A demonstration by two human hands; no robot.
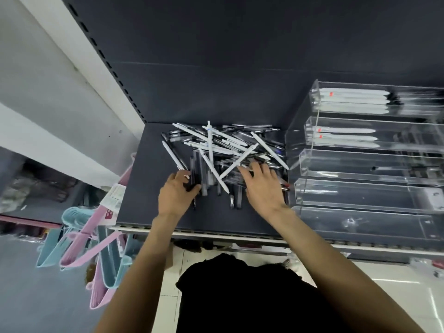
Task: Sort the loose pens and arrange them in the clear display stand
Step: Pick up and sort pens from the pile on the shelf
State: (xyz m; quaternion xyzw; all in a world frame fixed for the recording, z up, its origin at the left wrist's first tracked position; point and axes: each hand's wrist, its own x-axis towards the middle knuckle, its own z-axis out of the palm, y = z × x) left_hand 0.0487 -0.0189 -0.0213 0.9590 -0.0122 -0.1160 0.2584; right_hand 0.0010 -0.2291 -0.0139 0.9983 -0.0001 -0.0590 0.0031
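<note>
The left hand's (176,195) fingers curl round a small bunch of dark pens (195,175) at the near left edge of the pile (225,152), while the right hand (260,188) lies flat with straight, spread fingers on the pile's near right side. The pile sits on the dark shelf (153,179), just left of the clear stand (365,152), whose two far trays hold white pens (348,102). The stand's right end is cut off, and how many pens the left hand grips is unclear.
</note>
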